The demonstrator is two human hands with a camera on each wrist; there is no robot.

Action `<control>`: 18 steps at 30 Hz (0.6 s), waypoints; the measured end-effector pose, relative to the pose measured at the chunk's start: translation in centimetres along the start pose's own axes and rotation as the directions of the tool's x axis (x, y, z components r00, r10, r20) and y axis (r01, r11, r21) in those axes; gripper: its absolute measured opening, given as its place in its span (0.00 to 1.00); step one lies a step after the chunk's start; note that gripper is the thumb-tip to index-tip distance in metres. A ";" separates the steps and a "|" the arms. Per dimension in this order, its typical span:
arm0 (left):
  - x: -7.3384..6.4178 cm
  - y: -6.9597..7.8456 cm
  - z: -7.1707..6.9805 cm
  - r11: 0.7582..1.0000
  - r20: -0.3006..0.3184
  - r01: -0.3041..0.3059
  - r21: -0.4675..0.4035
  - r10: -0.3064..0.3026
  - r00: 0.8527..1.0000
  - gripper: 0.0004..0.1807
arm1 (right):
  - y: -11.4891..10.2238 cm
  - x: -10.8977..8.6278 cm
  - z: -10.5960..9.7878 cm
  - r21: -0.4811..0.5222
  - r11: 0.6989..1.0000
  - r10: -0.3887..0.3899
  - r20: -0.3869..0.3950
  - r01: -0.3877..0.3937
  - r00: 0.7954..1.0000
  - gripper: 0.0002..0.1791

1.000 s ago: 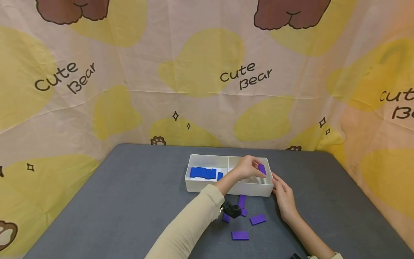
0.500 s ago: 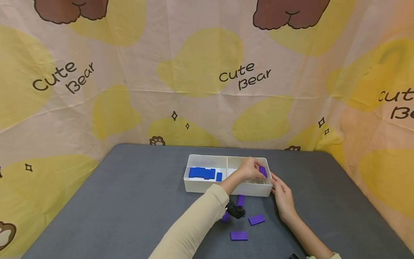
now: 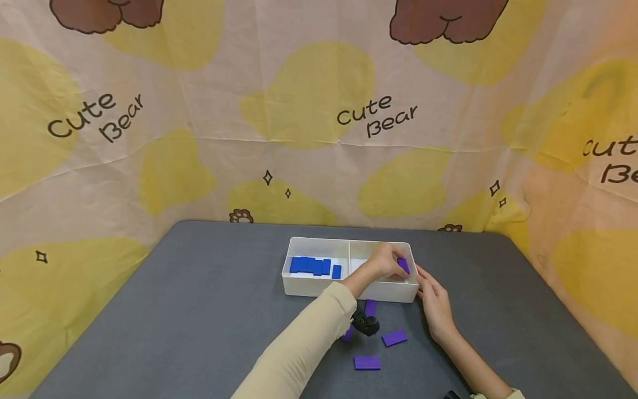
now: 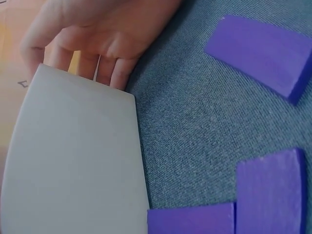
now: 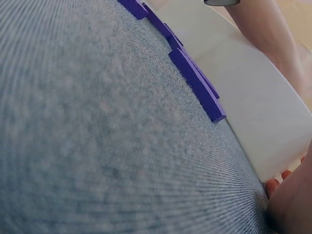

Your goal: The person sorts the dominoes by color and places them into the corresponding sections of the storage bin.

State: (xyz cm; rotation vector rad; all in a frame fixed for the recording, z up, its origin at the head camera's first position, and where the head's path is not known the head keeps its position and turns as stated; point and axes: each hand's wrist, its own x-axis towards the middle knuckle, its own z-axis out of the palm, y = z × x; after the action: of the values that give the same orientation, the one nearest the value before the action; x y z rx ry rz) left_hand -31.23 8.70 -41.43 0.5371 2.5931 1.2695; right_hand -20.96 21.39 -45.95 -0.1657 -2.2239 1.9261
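Note:
A white two-compartment box (image 3: 324, 286) sits on the grey table. Over its right compartment, my left hand (image 3: 382, 263) pinches a purple rectangular block (image 3: 403, 265) close to the right end wall. Whether that block touches the box floor is hidden. My right hand (image 3: 436, 310) rests its extended fingers against the outside of the box's right end, as the left wrist view also shows with the hand (image 4: 105, 36) beyond the box wall (image 4: 78, 151). Several blue blocks (image 3: 306, 265) lie flat in the left compartment.
More purple blocks lie on the table before the box, including one near the front (image 3: 367, 363) and a tilted one (image 3: 395, 338). Others are partly covered by the left forearm and its black wrist camera (image 3: 365, 323). A printed cloth (image 3: 304, 111) hangs behind the table.
My left hand has lowered slightly inside the right compartment with the purple block still pinched, and its forearm has shifted a little to the right. The right hand keeps its place at the box end.

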 end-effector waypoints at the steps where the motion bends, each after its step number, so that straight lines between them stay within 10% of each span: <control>1: 0.0 0.0 0.0 1.000 0.000 0.006 0.007 -0.006 1.000 0.25 | 0.0 0.0 0.0 0.000 1.000 -0.003 -0.001 0.003 1.000 0.28; 18: 0.1 -0.1 0.1 0.991 0.030 -0.019 0.131 0.016 0.999 0.22 | -0.2 -0.1 0.1 -0.010 1.000 0.010 -0.002 -0.010 1.000 0.29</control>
State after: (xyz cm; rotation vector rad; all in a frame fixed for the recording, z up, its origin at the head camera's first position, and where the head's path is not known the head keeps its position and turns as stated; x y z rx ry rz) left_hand -31.28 8.74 -41.59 0.5978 2.6667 1.0929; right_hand -20.83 21.25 -45.74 -0.1798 -2.2364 1.9194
